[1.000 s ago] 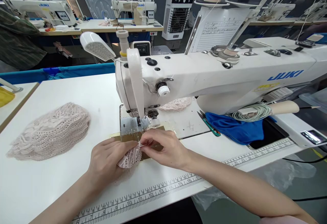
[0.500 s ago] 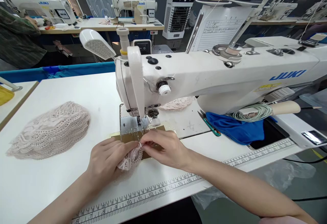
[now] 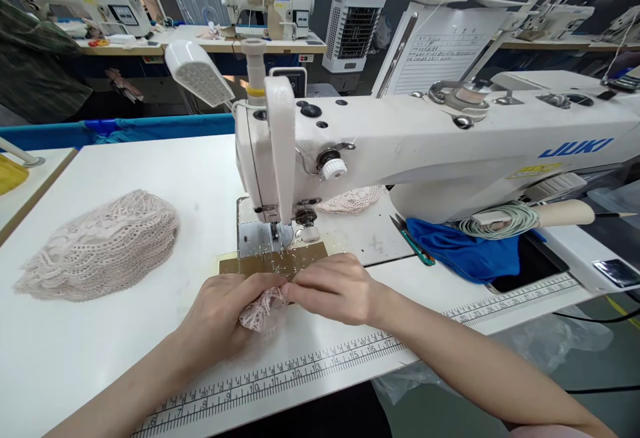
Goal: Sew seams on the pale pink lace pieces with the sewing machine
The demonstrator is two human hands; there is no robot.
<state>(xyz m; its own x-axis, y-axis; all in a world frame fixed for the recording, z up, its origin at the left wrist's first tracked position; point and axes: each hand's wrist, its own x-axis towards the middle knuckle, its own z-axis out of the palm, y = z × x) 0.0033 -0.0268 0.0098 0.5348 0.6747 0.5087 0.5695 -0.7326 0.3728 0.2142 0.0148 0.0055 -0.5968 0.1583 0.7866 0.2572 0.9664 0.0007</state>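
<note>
A small pink lace piece (image 3: 260,310) lies bunched on the white table (image 3: 75,345) just in front of the needle plate (image 3: 257,237) of the white sewing machine (image 3: 425,148). My left hand (image 3: 225,315) is curled over the lace from the left, its fingers closed on it. Coming from the right, my right hand (image 3: 335,288) pinches the lace's top edge where it meets my left fingertips. Both hands rest below a brown taped patch (image 3: 273,263).
A heap of pink lace pieces (image 3: 100,241) sits at the left of the table. More lace (image 3: 353,199) lies behind the needle. Blue cloth (image 3: 463,251) and snips (image 3: 413,241) lie under the machine arm. A ruler strip (image 3: 300,371) runs along the front edge.
Both hands have drawn the lace piece slightly toward me and bunched it tighter; the view has shifted a little to the left.
</note>
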